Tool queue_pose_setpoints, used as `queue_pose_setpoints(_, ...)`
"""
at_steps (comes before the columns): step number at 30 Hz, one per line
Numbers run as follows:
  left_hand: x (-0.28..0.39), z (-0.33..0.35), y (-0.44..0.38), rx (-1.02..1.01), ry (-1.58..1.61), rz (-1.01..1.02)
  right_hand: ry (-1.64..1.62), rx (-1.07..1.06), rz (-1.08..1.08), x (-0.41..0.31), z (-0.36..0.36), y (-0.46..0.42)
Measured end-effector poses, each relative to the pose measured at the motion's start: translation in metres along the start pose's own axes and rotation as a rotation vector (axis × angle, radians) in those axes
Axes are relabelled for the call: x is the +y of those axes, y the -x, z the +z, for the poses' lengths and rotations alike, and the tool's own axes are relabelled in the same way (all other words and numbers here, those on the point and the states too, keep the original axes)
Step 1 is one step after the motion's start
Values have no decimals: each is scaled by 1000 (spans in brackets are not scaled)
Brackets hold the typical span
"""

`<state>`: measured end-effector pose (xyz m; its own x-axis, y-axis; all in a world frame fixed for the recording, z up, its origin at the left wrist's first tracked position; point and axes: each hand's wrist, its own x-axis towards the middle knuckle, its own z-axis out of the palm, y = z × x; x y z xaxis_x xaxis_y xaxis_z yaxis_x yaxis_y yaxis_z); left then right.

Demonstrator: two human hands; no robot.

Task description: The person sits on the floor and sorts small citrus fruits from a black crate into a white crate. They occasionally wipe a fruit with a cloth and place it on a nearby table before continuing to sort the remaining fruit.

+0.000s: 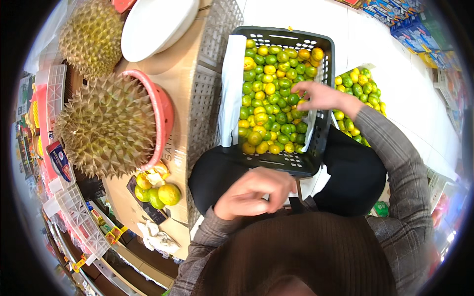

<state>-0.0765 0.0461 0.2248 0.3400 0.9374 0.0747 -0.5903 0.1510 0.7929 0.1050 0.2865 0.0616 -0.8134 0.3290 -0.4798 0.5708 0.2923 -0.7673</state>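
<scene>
Between my knees stands a black plastic basket (327, 66) lined with white sheeting and filled with green and yellow-orange mandarins (274, 100). My right hand (314, 97) reaches over the basket's right side, its fingers spread, with thumb and fingertips close to a yellow mandarin (302, 104); whether they touch it is unclear. My left hand (259, 192) hovers in front of the basket's near edge with curled, blurred fingers, and I cannot see anything in it. A second batch of mandarins (357, 88) lies to the right of the basket, partly hidden by my right forearm.
At left, cardboard (177, 66) bears a large durian (107, 125) in a pink basket (163, 111), a white bowl (159, 26), several mandarins (169, 194), a dark phone-like object (153, 214) and a crumpled white cloth or tissue (157, 236). Another durian (92, 37) sits behind. Packaged goods (418, 33) stand upper right.
</scene>
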Motion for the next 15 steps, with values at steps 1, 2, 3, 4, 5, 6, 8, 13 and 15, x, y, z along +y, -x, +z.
queue_pose_setpoints(1,-7,-10,1,-24,-74,-2,94,-121,-53,3,19,-24)
queue_pose_setpoints(2,-4,-9,1,4,-224,-41,168,-207,-31,-5,34,-44)
queue_pose_setpoints(3,-1,-7,3,37,-371,-80,242,-296,-11,-11,51,-64)
queue_pose_setpoints(4,-2,-10,2,27,-440,-34,227,-308,-14,-1,70,-83)
queue_pose_setpoints(5,-1,-10,4,48,-497,-61,208,-323,-29,9,89,-102)
queue_pose_setpoints(6,0,-11,4,56,-541,-66,186,-278,-16,20,105,-116)
queue_pose_setpoints(8,2,-13,11,94,-604,-86,137,-198,-4,36,139,-137)
queue_pose_setpoints(13,7,-18,20,154,-608,-154,88,-5,-1,61,183,-140)
queue_pose_setpoints(15,8,-20,18,143,-579,-180,167,-19,2,61,191,-142)
